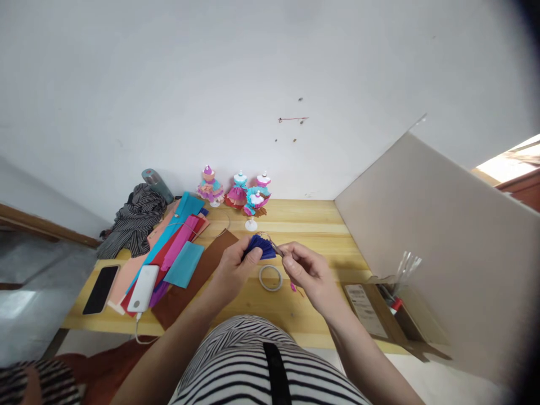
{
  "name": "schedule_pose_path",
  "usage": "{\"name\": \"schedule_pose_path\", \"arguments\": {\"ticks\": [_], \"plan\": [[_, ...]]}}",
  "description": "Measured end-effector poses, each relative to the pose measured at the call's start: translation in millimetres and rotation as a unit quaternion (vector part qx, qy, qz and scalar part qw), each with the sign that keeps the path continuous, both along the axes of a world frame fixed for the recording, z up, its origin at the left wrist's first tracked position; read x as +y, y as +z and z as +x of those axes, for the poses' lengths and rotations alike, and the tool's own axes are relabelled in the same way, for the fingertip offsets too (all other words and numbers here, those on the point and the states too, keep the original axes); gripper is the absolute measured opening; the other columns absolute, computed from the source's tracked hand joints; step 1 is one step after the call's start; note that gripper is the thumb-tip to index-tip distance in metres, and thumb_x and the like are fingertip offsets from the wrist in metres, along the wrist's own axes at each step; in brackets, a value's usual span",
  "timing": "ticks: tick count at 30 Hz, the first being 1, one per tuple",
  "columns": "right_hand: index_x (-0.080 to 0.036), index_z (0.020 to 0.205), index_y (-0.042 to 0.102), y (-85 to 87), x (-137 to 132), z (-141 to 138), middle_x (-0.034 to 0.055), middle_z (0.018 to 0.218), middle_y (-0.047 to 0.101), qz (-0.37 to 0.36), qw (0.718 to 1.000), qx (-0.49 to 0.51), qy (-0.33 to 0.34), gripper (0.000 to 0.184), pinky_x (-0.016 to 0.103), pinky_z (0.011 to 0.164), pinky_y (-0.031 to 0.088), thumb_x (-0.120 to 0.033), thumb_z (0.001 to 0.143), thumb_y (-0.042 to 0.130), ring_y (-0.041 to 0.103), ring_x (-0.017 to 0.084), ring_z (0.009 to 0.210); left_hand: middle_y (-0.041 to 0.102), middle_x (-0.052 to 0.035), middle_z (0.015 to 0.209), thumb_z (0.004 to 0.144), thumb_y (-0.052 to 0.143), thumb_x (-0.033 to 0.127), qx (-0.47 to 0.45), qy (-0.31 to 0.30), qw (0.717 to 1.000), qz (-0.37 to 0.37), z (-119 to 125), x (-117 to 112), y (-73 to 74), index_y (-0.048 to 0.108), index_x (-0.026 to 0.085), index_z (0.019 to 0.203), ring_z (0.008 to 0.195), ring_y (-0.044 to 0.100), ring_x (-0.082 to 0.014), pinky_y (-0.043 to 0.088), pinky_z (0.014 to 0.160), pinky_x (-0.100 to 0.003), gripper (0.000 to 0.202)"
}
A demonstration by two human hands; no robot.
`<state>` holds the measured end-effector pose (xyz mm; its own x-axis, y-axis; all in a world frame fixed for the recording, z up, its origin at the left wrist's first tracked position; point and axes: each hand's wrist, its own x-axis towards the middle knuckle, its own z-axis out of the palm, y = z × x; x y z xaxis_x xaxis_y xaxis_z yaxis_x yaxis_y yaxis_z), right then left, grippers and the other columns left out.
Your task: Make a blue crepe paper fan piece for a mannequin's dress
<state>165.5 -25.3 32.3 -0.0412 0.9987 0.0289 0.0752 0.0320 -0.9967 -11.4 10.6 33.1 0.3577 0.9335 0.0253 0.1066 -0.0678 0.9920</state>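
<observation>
My left hand point(234, 264) pinches a folded piece of dark blue crepe paper point(261, 246) above the wooden table point(320, 225). My right hand point(306, 273) is closed on a thin metal tool, scissors or tweezers I cannot tell which, whose tip point(276, 247) touches the blue paper's right edge. A roll of clear tape point(270, 278) lies flat on the table just below both hands. A small pink scrap point(293, 287) lies beside the tape.
Several small dolls in paper dresses point(238, 194) stand at the table's back. Coloured paper sheets point(177, 247), a white power bank point(143, 288) and a black phone point(100, 289) lie left. A striped cloth point(135, 222) sits far left. An open cardboard box point(379, 309) and a tilted white board point(442, 242) are right.
</observation>
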Motion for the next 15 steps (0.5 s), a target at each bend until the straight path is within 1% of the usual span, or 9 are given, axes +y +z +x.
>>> {"name": "schedule_pose_path", "arguments": {"ticks": [5, 11, 15], "plan": [[-0.017, 0.084, 0.062, 4.1, -0.6, -0.7, -0.0038, 0.059, 0.038, -0.002, 1.0, -0.027, 0.006, 0.035, 0.024, 0.045, 0.031, -0.052, 0.086, 0.057, 0.036, 0.011, 0.051, 0.055, 0.001, 0.075, 0.091, 0.049, 0.034, 0.053, 0.001, 0.998, 0.036, -1.1, -0.1, 0.3, 0.057, 0.016, 0.085, 0.073, 0.048, -0.0138, 0.039, 0.07, -0.025, 0.021], [-0.017, 0.084, 0.061, 7.0, 0.2, -2.1, -0.004, 0.06, 0.039, 0.005, 0.999, -0.041, 0.011, 0.039, 0.024, 0.046, 0.031, -0.056, 0.085, 0.056, 0.036, 0.011, 0.051, 0.048, 0.0027, 0.07, 0.092, 0.046, 0.036, 0.079, -0.006, 0.996, 0.042, -1.3, -1.2, 0.2, 0.051, 0.018, 0.08, 0.069, 0.043, -0.0131, 0.036, 0.067, -0.026, 0.022], [-0.017, 0.072, 0.058, 4.6, 0.6, -1.7, -0.0037, 0.055, 0.038, -0.007, 0.998, -0.058, 0.023, 0.046, 0.025, 0.046, 0.029, -0.061, 0.086, 0.052, 0.036, 0.011, 0.049, 0.048, 0.0021, 0.072, 0.092, 0.046, 0.036, 0.085, -0.008, 0.996, 0.038, -1.1, -1.7, 0.6, 0.052, 0.018, 0.081, 0.069, 0.044, -0.0135, 0.036, 0.067, -0.026, 0.022]]}}
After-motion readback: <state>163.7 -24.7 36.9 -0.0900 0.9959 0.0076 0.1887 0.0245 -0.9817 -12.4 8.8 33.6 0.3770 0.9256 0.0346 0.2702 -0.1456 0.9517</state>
